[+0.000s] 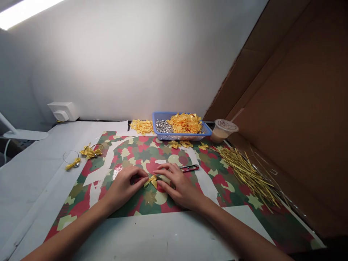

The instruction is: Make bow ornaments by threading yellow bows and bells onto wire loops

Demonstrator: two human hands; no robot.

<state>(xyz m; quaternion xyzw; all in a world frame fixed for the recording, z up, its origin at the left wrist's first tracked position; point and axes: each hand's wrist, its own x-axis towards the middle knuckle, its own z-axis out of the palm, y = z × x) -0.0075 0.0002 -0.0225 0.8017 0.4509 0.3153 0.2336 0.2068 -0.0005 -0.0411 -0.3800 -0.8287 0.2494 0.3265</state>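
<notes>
ribbon bow (151,181) pinched at its centre by left hand (122,186) and right hand (176,183) fingers

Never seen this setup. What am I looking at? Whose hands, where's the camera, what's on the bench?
There's no machine here: these are a person's two bare hands, filmed by one camera worn on their head, looking forward and down. The left hand and right hand meet at a small yellow ribbon bow; how firmly they hold it is hard to tell. It lies on a red-and-green patterned sheet. Beyond are a blue plastic tray with silver beads and folded yellow ribbon pieces, red-handled thread snips, a pile of gold twist ties and a plastic cup.
</notes>
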